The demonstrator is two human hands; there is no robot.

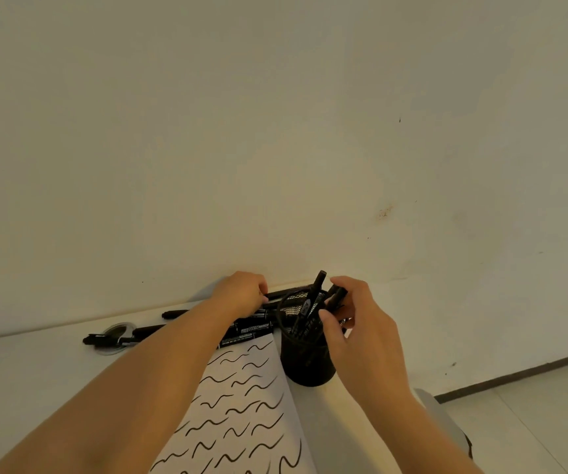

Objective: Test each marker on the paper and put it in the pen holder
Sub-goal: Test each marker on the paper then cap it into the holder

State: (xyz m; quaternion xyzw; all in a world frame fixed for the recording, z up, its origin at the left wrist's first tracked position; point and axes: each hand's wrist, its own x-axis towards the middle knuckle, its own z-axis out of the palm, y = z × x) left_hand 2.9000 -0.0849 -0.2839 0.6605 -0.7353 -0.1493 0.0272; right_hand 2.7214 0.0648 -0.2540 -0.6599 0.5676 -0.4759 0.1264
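Markers [251,328] line the table's far edge, left hand [241,292] gripping one, right hand [357,314] pinching another over the holder [306,357].

Your way into the pen holder [306,350] is tight: a marker [311,299] already sticks up out of it, and the wall [275,131] sits right behind. Loose markers [251,328] crowd its left side, but the paper [241,412] in front lies flat, so that side's open.
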